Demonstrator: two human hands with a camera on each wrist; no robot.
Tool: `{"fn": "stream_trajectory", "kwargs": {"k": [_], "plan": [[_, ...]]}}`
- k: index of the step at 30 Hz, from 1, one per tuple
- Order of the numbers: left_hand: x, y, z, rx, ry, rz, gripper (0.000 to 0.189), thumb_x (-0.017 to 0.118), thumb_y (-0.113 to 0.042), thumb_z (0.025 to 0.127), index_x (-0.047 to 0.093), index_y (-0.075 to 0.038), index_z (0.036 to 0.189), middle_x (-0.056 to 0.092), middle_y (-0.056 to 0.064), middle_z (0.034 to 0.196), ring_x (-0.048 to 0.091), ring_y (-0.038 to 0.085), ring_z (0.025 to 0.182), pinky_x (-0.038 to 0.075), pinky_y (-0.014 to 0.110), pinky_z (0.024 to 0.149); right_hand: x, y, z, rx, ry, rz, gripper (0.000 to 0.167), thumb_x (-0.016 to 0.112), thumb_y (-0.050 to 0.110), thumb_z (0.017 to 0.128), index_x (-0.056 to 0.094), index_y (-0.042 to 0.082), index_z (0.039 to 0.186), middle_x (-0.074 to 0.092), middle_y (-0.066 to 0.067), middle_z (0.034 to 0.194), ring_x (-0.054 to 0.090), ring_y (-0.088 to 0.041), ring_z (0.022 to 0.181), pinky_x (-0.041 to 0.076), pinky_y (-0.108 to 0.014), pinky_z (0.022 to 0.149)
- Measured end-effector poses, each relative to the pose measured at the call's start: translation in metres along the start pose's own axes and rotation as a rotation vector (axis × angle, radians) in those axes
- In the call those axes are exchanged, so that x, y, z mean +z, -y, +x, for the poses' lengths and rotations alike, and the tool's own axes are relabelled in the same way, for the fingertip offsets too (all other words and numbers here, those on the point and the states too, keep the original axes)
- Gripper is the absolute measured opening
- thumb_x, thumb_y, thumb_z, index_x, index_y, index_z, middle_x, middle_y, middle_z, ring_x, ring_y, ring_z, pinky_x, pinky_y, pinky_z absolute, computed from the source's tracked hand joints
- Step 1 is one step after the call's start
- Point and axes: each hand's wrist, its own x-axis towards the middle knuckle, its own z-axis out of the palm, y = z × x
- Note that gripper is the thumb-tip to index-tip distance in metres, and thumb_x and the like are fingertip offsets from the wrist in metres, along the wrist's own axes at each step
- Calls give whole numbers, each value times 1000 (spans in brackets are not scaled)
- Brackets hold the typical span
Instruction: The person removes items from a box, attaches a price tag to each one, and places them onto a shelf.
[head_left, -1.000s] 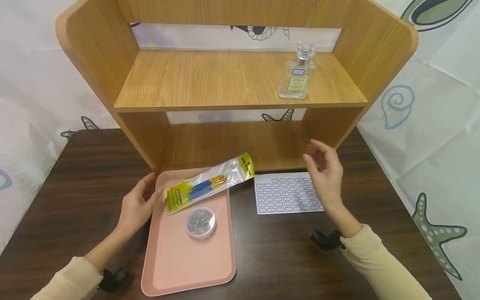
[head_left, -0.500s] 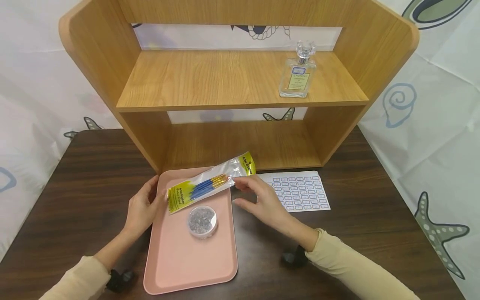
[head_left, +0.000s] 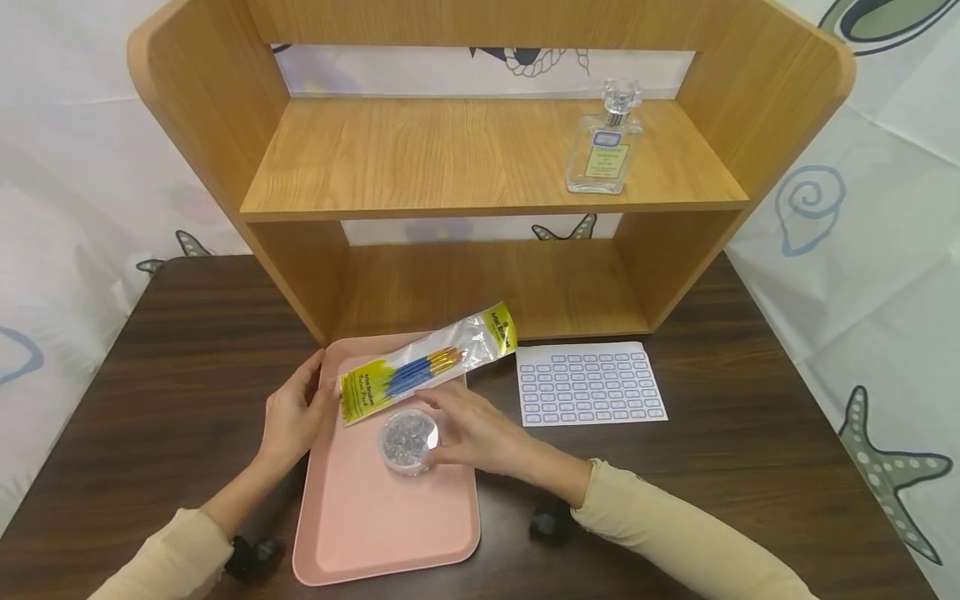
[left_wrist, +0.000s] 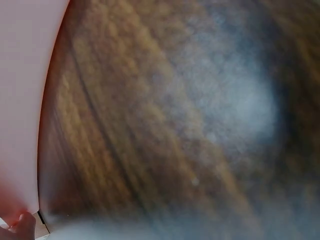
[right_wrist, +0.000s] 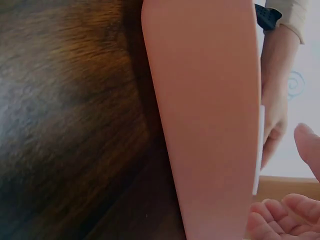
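A pink tray (head_left: 382, 533) lies on the dark table, with a round clear container (head_left: 407, 440) of small clear pieces on it. My right hand (head_left: 472, 429) is over the tray, thumb and fingers spread at the container's right side; in the right wrist view the fingers (right_wrist: 272, 217) are parted and hold nothing. My left hand (head_left: 292, 417) grips the tray's upper left rim, thumb at the rim's inner side. A clear packet of blue-handled artist brushes (head_left: 420, 367) lies slanted across the tray's top, its upper end past the tray's right edge.
A wooden two-tier shelf (head_left: 450, 158) stands at the back, with a glass perfume bottle (head_left: 603, 158) on its upper board. To the right of the tray lies a white sheet of small blue-framed labels (head_left: 592, 383). Patterned cloth hangs behind and at both sides.
My right hand has moved left from above the label sheet, past the brush packet's end, to the round container. The left hand has stayed at the tray's rim.
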Motion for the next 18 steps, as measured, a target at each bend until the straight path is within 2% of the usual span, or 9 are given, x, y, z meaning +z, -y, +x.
{"fn": "stream_trajectory", "kwargs": {"k": [6, 12, 18], "plan": [[1, 0, 0, -18, 3, -29, 45, 57, 3, 88, 46, 9, 132, 56, 30, 123, 60, 40, 103, 29, -7, 72, 7, 1, 6, 41, 54, -37, 81, 83, 21, 69, 43, 6, 138, 47, -13, 136, 44, -25, 126, 36, -39, 105], [1, -1, 0, -34, 5, -24, 46, 57, 3, 88, 46, 8, 133, 55, 29, 125, 59, 40, 106, 28, -7, 73, 13, 2, 10, 48, 68, -86, 84, 84, 23, 68, 41, 7, 139, 48, -13, 136, 44, -26, 125, 38, -40, 104], [2, -1, 0, -50, 7, -22, 46, 57, 2, 89, 46, 7, 133, 55, 29, 125, 60, 39, 106, 28, -7, 73, 18, 2, 11, 36, 67, -101, 84, 84, 24, 69, 40, 4, 138, 48, -16, 131, 49, -25, 119, 42, -37, 100]]}}
